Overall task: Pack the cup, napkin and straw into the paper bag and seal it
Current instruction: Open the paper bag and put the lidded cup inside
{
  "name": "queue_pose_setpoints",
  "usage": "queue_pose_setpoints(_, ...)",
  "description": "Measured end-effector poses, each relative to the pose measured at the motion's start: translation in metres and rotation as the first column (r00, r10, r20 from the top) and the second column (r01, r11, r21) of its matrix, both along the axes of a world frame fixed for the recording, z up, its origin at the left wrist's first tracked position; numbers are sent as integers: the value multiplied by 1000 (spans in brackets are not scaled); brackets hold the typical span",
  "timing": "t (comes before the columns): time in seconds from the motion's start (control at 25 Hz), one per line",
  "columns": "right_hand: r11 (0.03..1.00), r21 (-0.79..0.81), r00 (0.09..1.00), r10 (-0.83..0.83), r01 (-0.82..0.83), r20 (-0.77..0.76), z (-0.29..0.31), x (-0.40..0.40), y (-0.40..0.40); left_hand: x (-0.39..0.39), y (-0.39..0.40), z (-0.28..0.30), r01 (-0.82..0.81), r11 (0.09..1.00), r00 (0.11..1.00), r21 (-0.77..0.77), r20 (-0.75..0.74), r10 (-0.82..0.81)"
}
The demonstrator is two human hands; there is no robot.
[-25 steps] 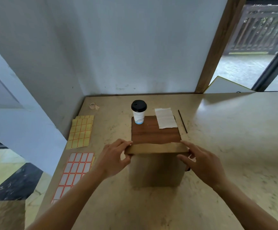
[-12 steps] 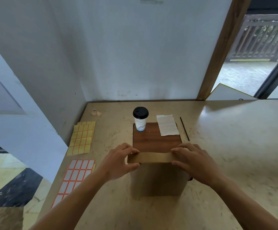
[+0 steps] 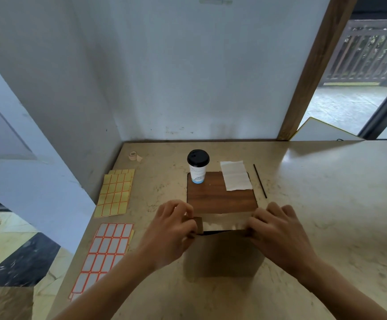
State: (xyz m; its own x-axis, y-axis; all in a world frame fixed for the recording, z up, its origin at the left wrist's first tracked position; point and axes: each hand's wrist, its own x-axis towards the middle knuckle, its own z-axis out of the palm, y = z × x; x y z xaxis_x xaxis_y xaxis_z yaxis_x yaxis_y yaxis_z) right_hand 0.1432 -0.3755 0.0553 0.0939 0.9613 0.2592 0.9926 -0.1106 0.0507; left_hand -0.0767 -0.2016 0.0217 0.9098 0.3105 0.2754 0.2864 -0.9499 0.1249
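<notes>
head view: the paper bag (image 3: 222, 248) stands on the worktop (image 3: 314, 204), its mouth parted to a dark slit. the left hand (image 3: 174, 229) has its grip closed on the bag's left top corner; the right hand (image 3: 278, 229) has its grip closed on the right top edge. behind the bag lies a wooden board (image 3: 220, 199); the cup (image 3: 197, 166) with its black lid stands on its far left corner, the napkin (image 3: 235, 175) overlaps its far right corner, and the straw (image 3: 260, 181) lies just beside the board on the right. sticker sheets (image 3: 116, 192) lie on the left.

One cup (image 3: 198, 166), two label sheets (image 3: 116, 192)
</notes>
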Motion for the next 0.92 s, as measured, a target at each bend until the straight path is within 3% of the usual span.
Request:
queue_pose_setpoints(0.08,996,-49,991,83,-78,108,2,-2,-4,-2,-4,6,101,978,995,180,-41,-95)
queue_pose_setpoints(0.16,987,-146,989,89,-71,120,6,-4,-7,-2,-8,17,175,948,982,264,-119,-147)
queue_pose_setpoints(0.32,967,-246,995,-82,67,-50,21,-16,4,14,-19,49,116,984,952,135,-298,-71)
queue_pose_setpoints(0.48,893,-445,997,-45,69,65,36,-18,26,43,-26,63,22,1000,840,20,-543,-7)
queue_pose_setpoints(0.72,837,-532,988,153,-128,3,22,-28,44,73,-35,67,146,987,831,63,-549,-88)
queue_pose_setpoints(0.92,852,-510,991,66,-115,-114,23,-20,40,69,-34,65,195,981,839,9,-520,-162)
